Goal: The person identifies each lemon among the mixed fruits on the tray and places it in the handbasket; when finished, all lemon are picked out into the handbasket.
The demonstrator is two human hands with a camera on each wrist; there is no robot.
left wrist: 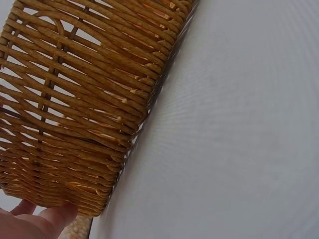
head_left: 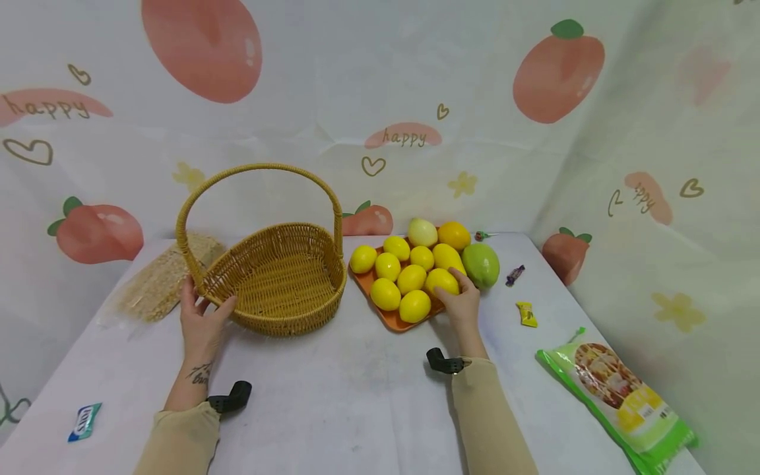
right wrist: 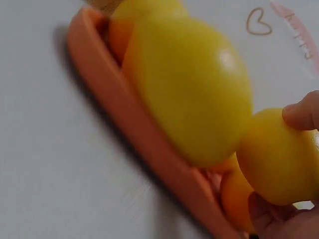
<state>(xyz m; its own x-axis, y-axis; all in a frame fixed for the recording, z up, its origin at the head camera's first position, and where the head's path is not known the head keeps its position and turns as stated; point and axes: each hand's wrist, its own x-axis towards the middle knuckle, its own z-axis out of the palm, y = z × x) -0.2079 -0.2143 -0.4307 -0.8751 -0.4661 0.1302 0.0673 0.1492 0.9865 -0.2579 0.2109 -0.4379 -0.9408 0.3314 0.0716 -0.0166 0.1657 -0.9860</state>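
Head view, left hand: the left hand [head_left: 202,320] holds the near left rim of the wicker basket [head_left: 279,277], fingers on the outside wall and thumb curled over the edge. I judge this grip keeps the light basket from sliding on the cloth.
Head view, basket: it is oval, woven of tan cane with a tall arched handle, and it stands empty on the white tablecloth [head_left: 356,389], just left of the tray.
Head view, right hand: the right hand [head_left: 462,300] rests at the near right corner of the orange tray [head_left: 396,321], fingers curved round a yellow lemon [head_left: 442,282].
Head view, fruit: smooth yellow lemons lie close together on the flat tray; a green mango [head_left: 481,265] touches its right side.
Head view, other things: a bag of pale straw filling [head_left: 163,280] lies behind the basket; a green snack packet [head_left: 620,392], a yellow candy [head_left: 526,314] and a blue sachet [head_left: 84,421] lie well apart.
Left wrist view: the basket wall [left wrist: 79,109] fills the picture, its ribbed strands tight and glossy. One fingertip [left wrist: 55,219] touches the bottom edge; the rest of the grip is hidden.
Right wrist view: it is blurred. A fingertip [right wrist: 304,112] presses on the held lemon [right wrist: 276,157] and the palm shows under it, so the fruit is grasped. A bigger lemon [right wrist: 189,89] lies beside it against the low rim of the tray [right wrist: 149,144].
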